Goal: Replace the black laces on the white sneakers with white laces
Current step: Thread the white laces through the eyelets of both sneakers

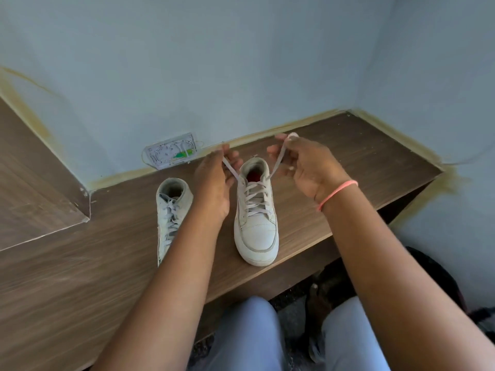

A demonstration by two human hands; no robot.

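Left hand and right hand each pinching white lace end, pulled up and apart to cinch right sneaker

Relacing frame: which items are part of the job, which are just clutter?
Job:
- right sneaker, white lace threaded
- lace ends, one in each grip: left hand, right hand
- left sneaker, also laced white

Lying about:
- wall socket plate
- pink wristband
- wooden desk
- dark bag on the floor
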